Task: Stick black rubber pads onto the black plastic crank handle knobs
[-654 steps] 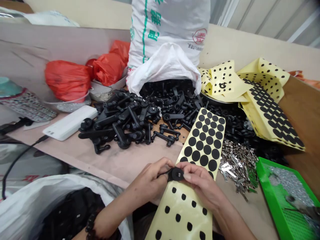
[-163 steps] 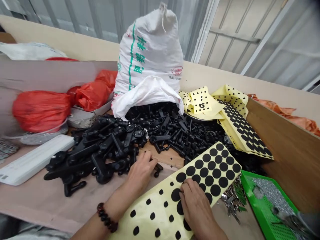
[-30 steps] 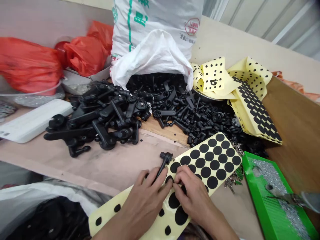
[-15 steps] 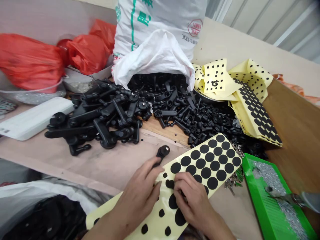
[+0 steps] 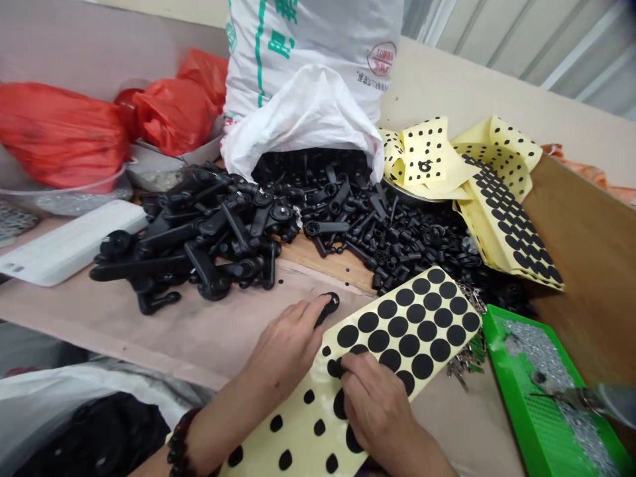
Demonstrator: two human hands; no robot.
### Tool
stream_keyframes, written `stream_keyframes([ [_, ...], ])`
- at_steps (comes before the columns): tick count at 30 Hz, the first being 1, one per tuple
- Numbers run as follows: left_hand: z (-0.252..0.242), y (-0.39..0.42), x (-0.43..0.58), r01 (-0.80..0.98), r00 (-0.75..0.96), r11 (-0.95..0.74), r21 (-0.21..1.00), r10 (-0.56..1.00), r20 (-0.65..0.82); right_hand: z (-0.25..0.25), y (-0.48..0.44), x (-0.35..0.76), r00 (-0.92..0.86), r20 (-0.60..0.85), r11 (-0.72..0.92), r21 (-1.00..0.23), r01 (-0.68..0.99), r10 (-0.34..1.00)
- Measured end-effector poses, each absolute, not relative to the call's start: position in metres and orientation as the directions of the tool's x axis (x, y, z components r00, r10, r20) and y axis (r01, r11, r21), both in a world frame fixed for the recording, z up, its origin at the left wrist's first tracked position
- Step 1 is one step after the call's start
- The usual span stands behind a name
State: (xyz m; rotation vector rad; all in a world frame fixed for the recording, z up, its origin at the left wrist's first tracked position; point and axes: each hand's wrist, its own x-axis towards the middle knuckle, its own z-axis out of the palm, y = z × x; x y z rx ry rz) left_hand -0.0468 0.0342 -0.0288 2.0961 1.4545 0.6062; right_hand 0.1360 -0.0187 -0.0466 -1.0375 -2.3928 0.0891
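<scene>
Pinkish tabletop (image 5: pixel 233 334), ribbed wall (image 5: pixel 536 40), left fingers (image 5: pixel 309 311) holding black part (image 5: pixel 330 305), right fingers (image 5: pixel 356 366) narrow (on dotted sheet (image 5: pixel 299 427))

Toward 9 o'clock from the bare left hand (image 5: pixel 294 339), a hand could slide over the flat pinkish tabletop (image 5: pixel 223 326). A lumpy pile of black plastic handles (image 5: pixel 206 262) blocks 10 o'clock. From the bare right hand (image 5: pixel 380 401), shiny silver metal clips (image 5: pixel 463 366) block 2 o'clock; a green plastic tray (image 5: pixel 539 427) blocks 3.

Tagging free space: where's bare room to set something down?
Bare pinkish tabletop shows between the black plastic lever pile and left hand, also between right hand and green plastic tray. Crowded: before the white woven sack.
</scene>
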Motion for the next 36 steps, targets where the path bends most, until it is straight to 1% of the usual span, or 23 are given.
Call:
stream_keyframes([
  [1, -0.027, 0.037, -0.048, 0.673, 0.301, -0.232, 0.703, 0.953, 0.026, -0.042, -0.018, 0.136, -0.555, 0.411, 0.684, -0.32, 0.655, 0.724],
  [3, -0.024, 0.045, -0.049, 0.516, 0.255, -0.052, 0.855, 0.962, -0.096, -0.032, -0.016, 0.139, -0.534, 0.288, 0.599, -0.512, 0.615, 0.795],
  [5, -0.021, 0.052, -0.05, 0.299, 0.268, 0.127, 0.946, 0.94, -0.211, -0.022, -0.012, 0.146, -0.526, 0.114, 0.432, -0.727, 0.534, 0.843],
  [7, -0.019, 0.056, -0.05, 0.136, 0.325, 0.244, 0.96, 0.905, -0.276, -0.016, -0.009, 0.154, -0.492, -0.013, 0.215, -0.889, 0.404, 0.87],
  [9, -0.018, 0.055, -0.048, 0.083, 0.352, 0.332, 0.94, 0.872, -0.339, -0.016, -0.005, 0.162, -0.4, -0.077, 0.01, -0.977, 0.211, 0.913],
  [10, -0.017, 0.053, -0.046, 0.055, 0.35, 0.385, 0.921, 0.857, -0.379, -0.016, -0.004, 0.164, -0.349, -0.098, -0.066, -0.993, 0.102, 0.932],
  [12, -0.016, 0.048, -0.042, -0.002, 0.349, 0.478, 0.878, 0.823, -0.448, -0.016, 0.0, 0.165, -0.27, -0.122, -0.148, -0.986, -0.078, 0.955],
  [13, -0.014, 0.046, -0.04, -0.023, 0.353, 0.515, 0.857, 0.806, -0.475, -0.015, 0.001, 0.164, -0.249, -0.13, -0.167, -0.977, -0.133, 0.96],
  [15, -0.011, 0.042, -0.035, -0.039, 0.37, 0.54, 0.841, 0.79, -0.49, -0.012, 0.005, 0.16, -0.234, -0.137, -0.183, -0.965, -0.186, 0.963],
  [19, -0.006, 0.037, -0.028, -0.058, 0.381, 0.539, 0.841, 0.79, -0.48, -0.008, 0.01, 0.152, -0.224, -0.136, -0.175, -0.97, -0.168, 0.965],
  [24, -0.005, 0.032, -0.028, -0.042, 0.375, 0.511, 0.858, 0.804, -0.461, -0.013, 0.013, 0.148, -0.198, -0.172, -0.2, -0.971, -0.129, 0.965],
  [31, -0.012, 0.028, -0.034, 0.035, 0.435, 0.375, 0.926, 0.829, -0.352, -0.015, 0.014, 0.147, -0.191, -0.172, -0.192, -0.977, -0.089, 0.966],
  [36, -0.017, 0.027, -0.039, 0.038, 0.454, 0.32, 0.947, 0.838, -0.301, -0.015, 0.013, 0.148, -0.182, -0.162, -0.177, -0.982, -0.068, 0.97],
])
